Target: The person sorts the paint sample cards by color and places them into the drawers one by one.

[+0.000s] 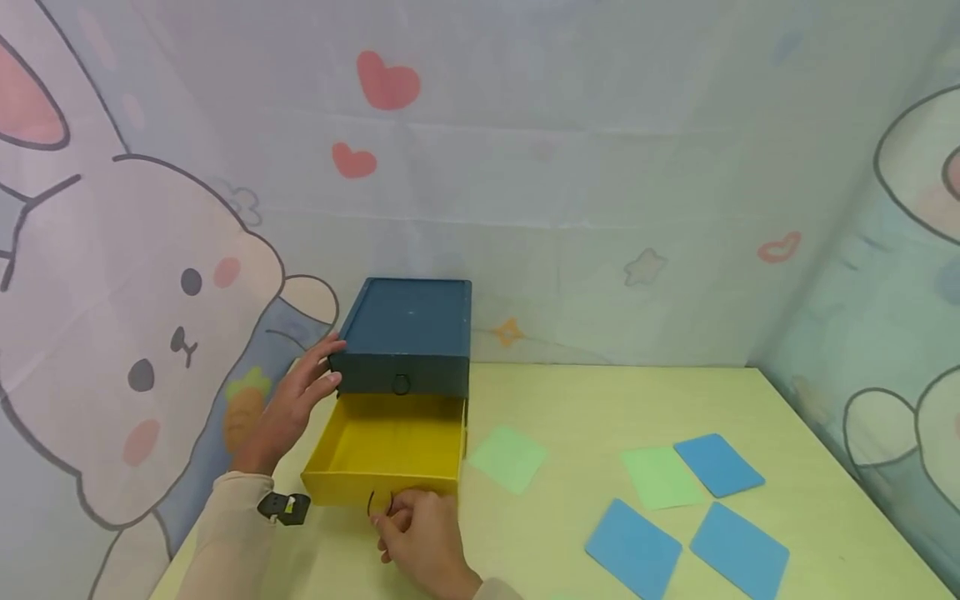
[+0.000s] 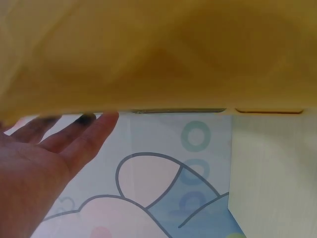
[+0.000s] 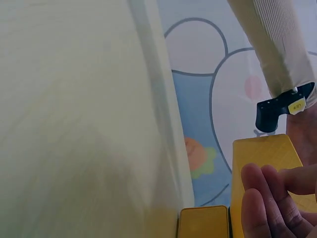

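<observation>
Printed cloth backdrop [image 1: 570,183], bearing a rabbit, hearts and stars, stood behind and on both sides of a pale yellow-green table [image 1: 577,396]. On the table, left of centre, was a dark blue drawer unit [image 1: 408,317] with a ring on its upper front. Below that front, a yellow drawer [image 1: 337,488] stood drawn out towards the person, its interior exposed to view.

Right hand [image 1: 431,533]: thumb and forefinger pinched the black ring pull [image 1: 371,503] on the yellow drawer's front. Left hand [image 1: 288,408]: fingers extended and spread, fingertips resting against the left side of the unit, gripping nothing. A black device [image 1: 283,507] was worn at the left wrist, over a cream sleeve [image 1: 232,521].

To the right of the drawer lay a light green sheet [image 1: 508,459]. Further right, a second green sheet [image 1: 660,478] met a blue card [image 1: 718,465] at its upper right; two more blue cards [image 1: 634,547] lay nearer the person.
</observation>
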Tool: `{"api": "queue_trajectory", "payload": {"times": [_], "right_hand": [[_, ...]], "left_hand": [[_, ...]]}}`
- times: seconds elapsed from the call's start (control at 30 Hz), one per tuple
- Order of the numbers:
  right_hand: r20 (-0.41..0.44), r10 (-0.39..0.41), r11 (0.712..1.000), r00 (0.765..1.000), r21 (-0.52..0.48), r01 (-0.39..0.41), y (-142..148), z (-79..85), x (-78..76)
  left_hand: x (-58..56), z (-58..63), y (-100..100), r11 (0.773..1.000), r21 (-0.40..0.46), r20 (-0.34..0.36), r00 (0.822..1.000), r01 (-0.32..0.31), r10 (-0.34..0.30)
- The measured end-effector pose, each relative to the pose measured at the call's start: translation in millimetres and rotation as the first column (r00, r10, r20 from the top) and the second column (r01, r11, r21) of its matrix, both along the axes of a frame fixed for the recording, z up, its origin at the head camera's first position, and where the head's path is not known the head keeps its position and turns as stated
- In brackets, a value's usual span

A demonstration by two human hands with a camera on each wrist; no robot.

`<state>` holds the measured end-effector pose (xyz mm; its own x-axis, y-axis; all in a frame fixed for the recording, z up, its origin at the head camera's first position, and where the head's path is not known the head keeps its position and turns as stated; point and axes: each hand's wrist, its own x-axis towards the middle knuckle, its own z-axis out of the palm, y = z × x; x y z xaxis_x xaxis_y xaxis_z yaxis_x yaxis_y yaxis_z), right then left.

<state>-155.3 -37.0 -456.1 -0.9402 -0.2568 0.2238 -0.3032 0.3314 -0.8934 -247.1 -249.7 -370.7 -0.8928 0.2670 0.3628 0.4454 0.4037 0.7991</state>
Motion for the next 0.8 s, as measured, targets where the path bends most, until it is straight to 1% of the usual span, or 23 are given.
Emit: {"api": "queue_trajectory", "payload": {"times": [0.23, 0.3, 0.43, 0.5, 0.67, 0.8], "right_hand": [[0.075, -0.005, 0.999, 0.997, -0.034, 0.008, 0.1, -4.0, 7.8], [0.082, -0.008, 0.999, 0.997, -0.043, 0.011, 0.3, -4.8, 9.1], [0.068, -0.016, 0.999, 0.998, -0.045, 0.019, -0.3, -7.2, 11.5], [0.044, -0.023, 0.999, 0.999, -0.032, 0.025, -0.6, -8.8, 12.3], [-0.045, -0.046, 0.998, 0.998, 0.048, 0.048, 0.4, -14.1, 13.3], [-0.069, -0.033, 0.993, 0.997, 0.112, 0.041, 4.8, -17.5, 13.5]], "left_hand": [[1.3, 1.5, -0.3, 1.000, -0.016, 0.018, 1.000, -0.015, 0.016], [1.5, 1.9, 0.0, 1.000, -0.019, 0.016, 1.000, -0.017, 0.017], [1.5, 1.8, 0.8, 1.000, -0.012, 0.008, 1.000, -0.012, 0.012], [1.3, 2.2, 1.3, 1.000, -0.010, 0.005, 1.000, -0.009, 0.009], [1.4, 2.0, 1.4, 1.000, -0.019, 0.005, 1.000, -0.015, 0.015], [1.6, 0.7, 1.2, 1.000, -0.021, -0.008, 1.000, -0.016, 0.016]]}}
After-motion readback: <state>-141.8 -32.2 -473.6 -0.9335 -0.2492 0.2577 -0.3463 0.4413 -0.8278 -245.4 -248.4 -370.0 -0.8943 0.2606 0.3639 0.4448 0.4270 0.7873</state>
